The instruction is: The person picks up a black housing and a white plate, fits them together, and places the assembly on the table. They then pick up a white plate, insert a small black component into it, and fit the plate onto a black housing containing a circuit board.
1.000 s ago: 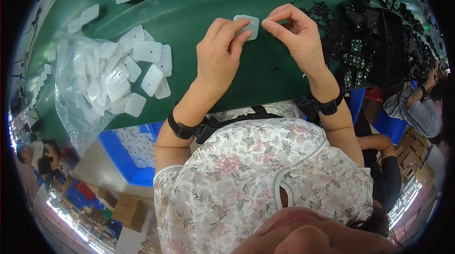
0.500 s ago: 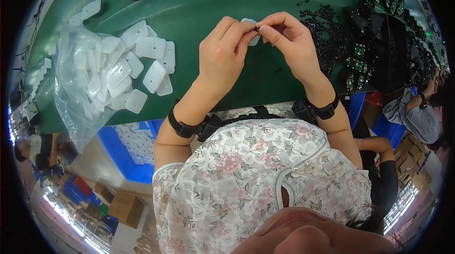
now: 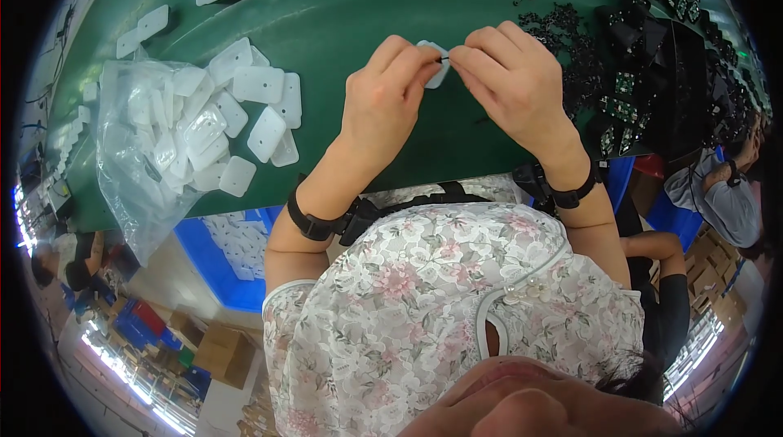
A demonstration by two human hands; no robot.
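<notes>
Over the middle of the table my left hand (image 3: 380, 103) and my right hand (image 3: 515, 86) face each other, fingertips nearly meeting. A small, thin black part (image 3: 443, 59) spans the gap between them. Thumb and forefinger of the left hand pinch one end, and the right fingertips close on the other. Its exact kind is too small to make out. Behind the fingers lies a white plate with rounded corners (image 3: 438, 77), partly hidden by the left hand.
Left of my hands, similar white plates (image 3: 259, 85) spill from a clear plastic bag (image 3: 122, 192). A heap of small black parts (image 3: 571, 37) lies to the right, beside black housings and green circuit boards (image 3: 624, 94). A blue bin (image 3: 220, 274) holds white pieces below the table (image 3: 326, 21).
My right hand has shifted slightly right and turned, its fingers now drawn together at the black part's end. The gap between the hands is wider; my left hand has barely moved.
</notes>
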